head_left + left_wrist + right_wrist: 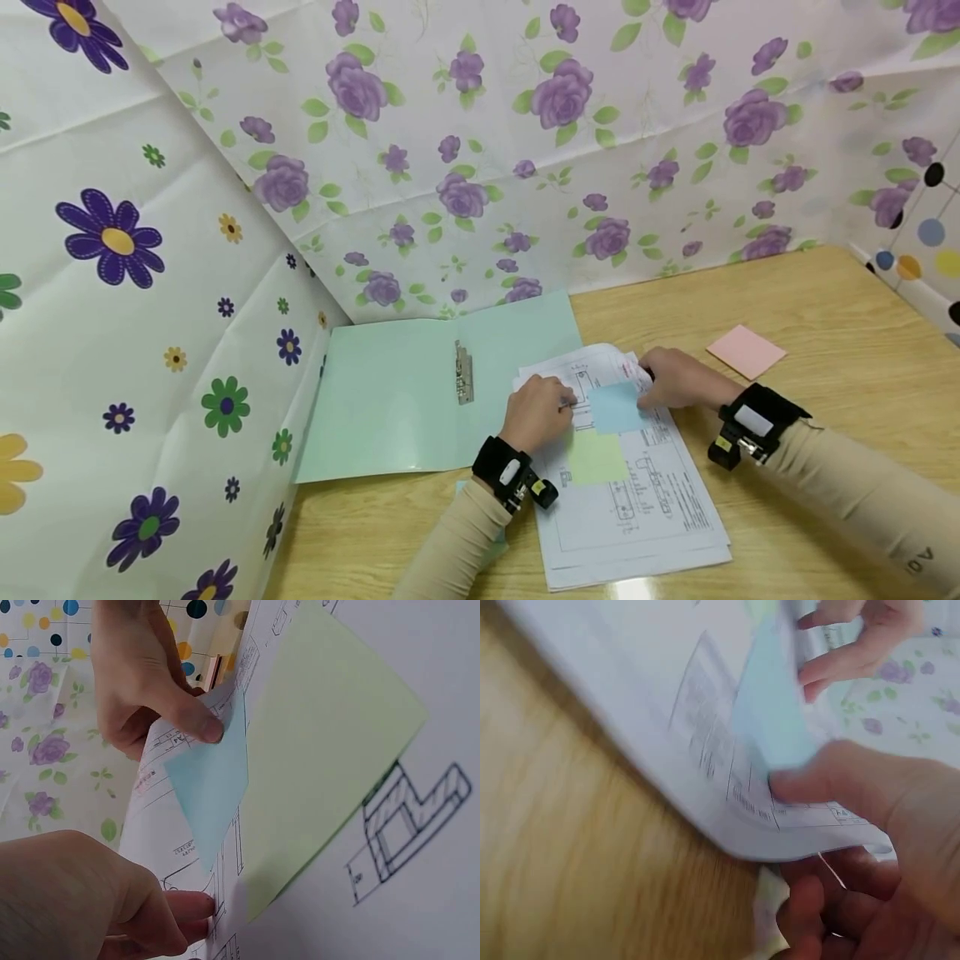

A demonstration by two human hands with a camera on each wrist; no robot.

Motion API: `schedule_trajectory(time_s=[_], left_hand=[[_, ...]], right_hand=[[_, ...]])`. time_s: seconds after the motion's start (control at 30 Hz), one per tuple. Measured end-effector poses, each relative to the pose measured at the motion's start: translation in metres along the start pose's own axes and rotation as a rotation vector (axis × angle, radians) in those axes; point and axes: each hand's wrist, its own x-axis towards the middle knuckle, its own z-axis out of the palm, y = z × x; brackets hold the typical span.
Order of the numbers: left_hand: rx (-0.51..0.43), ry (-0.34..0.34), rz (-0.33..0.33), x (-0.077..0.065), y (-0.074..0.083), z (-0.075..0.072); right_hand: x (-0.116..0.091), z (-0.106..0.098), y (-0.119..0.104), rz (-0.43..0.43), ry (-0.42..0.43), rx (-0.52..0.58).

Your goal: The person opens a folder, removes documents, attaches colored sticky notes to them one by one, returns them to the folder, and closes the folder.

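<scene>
Head: papers (pixel 651 454) overlap open folder (pixel 390 400).

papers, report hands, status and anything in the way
Right hand grips papers at far right corner. Left hand touches them. Blue note and green note on top, possibly in the way.

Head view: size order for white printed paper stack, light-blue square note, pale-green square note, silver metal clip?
1. White printed paper stack
2. Light-blue square note and pale-green square note: too alike to rank
3. Silver metal clip
</scene>
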Motion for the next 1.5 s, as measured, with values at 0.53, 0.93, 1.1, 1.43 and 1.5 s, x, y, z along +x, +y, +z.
schedule_trajectory(time_s=[0.53, 0.93, 1.1, 1.43, 1.5], left_hand=[[-0.05, -0.036, -0.03, -0.011, 0.017, -0.028], [-0.095, 0.077, -0.025, -0.02, 0.004, -0.049], [-0.092, 0.1, -0.043, -0.022, -0.007, -0.054], [-0.105, 0.099, -0.065, -0.023, -0.01, -0.054], [-0.108, 0.101, -0.068, -0.023, -0.011, -0.053]], right_hand=[[0.001, 0.0, 0.005, 0.096, 0.002, 0.206], [-0.015, -0.02, 0.02, 0.057, -0.051, 0.22], [-0.033, -0.031, 0.032, 0.083, -0.042, 0.155], [-0.08, -0.041, 0.075, 0.115, -0.067, 0.11], [-0.088, -0.042, 0.085, 0.134, -0.084, 0.119]])
